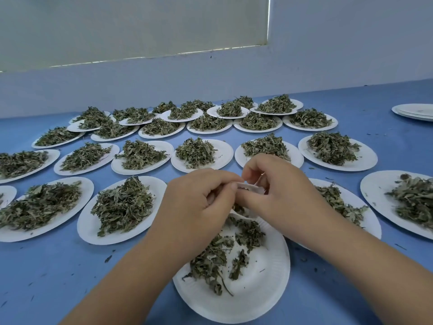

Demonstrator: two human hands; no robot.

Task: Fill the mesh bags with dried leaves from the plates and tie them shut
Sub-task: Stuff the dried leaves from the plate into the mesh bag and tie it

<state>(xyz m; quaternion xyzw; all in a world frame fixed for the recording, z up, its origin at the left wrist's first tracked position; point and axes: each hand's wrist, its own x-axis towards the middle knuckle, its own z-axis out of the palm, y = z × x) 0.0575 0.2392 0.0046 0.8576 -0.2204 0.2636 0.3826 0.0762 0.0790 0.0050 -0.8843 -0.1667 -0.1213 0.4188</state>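
Small white mesh bag (251, 188) is held just above the far rim of the near white paper plate (257, 301), mostly hidden between both hands. Only a strip of its top edge and a bit of its lower part are seen; whether it is tied cannot be told.

Left hand (201, 200): fingers curled, bag's left side pinched. Right hand (276, 184): fingers curled, bag's top edge pinched from the right. Both hands are closed on the bag and touch each other.

A thin scatter of dried green leaves (210, 261) is left on the near plate, mostly on its left and far part; the near part is bare.

The plate sits on a blue table (58, 266). Beyond and to both sides of it, rows of white paper plates heaped with dried leaves (124, 205) are laid out, the farthest ones overlapping. Far right of it, a stack of bare white paper plates (417, 112) is seen. Leaf crumbs are strewn on the table around the plate.
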